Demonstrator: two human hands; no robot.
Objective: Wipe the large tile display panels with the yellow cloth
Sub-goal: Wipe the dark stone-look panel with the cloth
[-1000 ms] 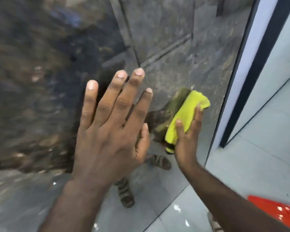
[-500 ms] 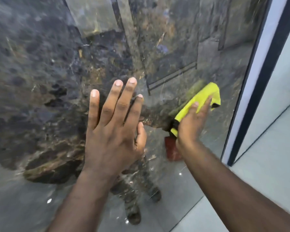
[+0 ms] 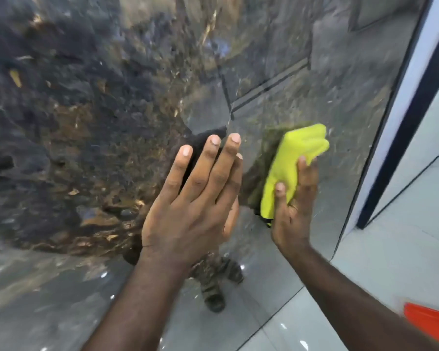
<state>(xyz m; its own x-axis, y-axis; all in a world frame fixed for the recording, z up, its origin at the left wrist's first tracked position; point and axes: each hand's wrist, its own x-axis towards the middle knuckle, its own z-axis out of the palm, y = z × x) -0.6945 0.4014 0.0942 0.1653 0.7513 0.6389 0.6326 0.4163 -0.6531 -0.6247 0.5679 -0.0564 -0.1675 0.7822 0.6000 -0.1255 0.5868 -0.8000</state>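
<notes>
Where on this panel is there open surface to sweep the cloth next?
Free: the panel left of and above the left hand. Only a narrow strip remains between the yellow cloth and the frame edge. Crowded: the small gap between left hand and right hand.

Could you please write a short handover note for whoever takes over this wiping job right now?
Left hand: open, flat on the panel, bracing.
Right hand: presses the yellow cloth to the panel near its right edge.
Done: cannot tell how much is wiped; the glossy surface shows no clear boundary.
Left: continue wiping this panel, then the other panels.
Note: an orange object lies on the floor, lower right.
</notes>
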